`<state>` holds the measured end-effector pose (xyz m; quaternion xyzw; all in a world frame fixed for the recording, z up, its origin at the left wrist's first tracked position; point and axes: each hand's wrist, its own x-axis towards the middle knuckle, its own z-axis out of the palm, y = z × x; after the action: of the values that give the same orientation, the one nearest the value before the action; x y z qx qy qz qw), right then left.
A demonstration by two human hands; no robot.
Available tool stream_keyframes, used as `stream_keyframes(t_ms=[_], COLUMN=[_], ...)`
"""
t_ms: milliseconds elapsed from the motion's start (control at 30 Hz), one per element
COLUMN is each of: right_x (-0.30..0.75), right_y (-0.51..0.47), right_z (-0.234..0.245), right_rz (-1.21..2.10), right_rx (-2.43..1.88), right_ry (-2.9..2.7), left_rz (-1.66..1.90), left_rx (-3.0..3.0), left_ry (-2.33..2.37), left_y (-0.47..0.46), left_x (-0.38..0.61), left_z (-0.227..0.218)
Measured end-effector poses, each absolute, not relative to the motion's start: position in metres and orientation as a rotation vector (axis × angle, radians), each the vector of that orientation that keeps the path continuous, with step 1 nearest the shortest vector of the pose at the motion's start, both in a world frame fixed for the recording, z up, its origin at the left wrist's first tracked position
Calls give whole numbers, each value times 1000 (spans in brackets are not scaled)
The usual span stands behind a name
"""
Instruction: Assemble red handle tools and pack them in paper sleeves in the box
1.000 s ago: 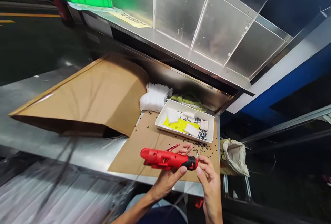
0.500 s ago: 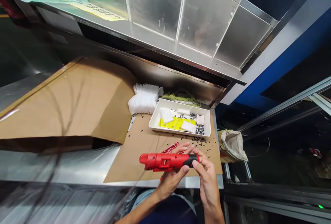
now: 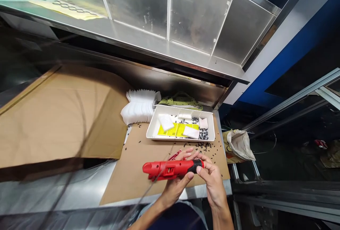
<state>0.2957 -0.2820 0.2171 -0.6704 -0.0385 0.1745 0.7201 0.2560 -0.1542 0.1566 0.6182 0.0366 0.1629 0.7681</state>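
A red tool-like plastic body (image 3: 164,169) with a black end lies sideways between my hands, above the front of the cardboard sheet. My left hand (image 3: 174,187) supports it from below and behind, thumb against its near side. The black end is pinched by the fingers and thumb of my right hand (image 3: 214,184). Just behind my left fingers, a red and white patterned piece (image 3: 174,155) shows in part. Beyond the hands stands a white tray (image 3: 162,138) with white pads (image 3: 191,132), a yellow printed card (image 3: 179,129) and small black parts (image 3: 204,133).
More black bits lie scattered on the cardboard sheet (image 3: 138,173). A stack of white foam sheets (image 3: 139,108) sits left of the tray, next to a large cardboard box (image 3: 53,116). An open bag (image 3: 239,145) stands right of the table. A metal shelf (image 3: 148,42) runs behind.
The camera view has shifted a little, so the shelf and box appear farther left. Both hands keep the red body in nearly the same position.
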Motion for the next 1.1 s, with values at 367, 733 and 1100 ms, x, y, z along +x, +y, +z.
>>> stream_keyframes(t_ms=[367,733,1100], right_x=[311,309,310], right_y=[-280,-290,-300], right_z=[214,212,208], right_rz=[442,440,143], right_rx=[-1480,-1485,-1767], right_ry=[-107,-50,47], left_rz=[555,147,-17], left_rx=[1560,1151,550], left_ry=[-330,76,182], left_y=[-148,-141,-130], left_x=[262,281,292], left_z=[149,163,166])
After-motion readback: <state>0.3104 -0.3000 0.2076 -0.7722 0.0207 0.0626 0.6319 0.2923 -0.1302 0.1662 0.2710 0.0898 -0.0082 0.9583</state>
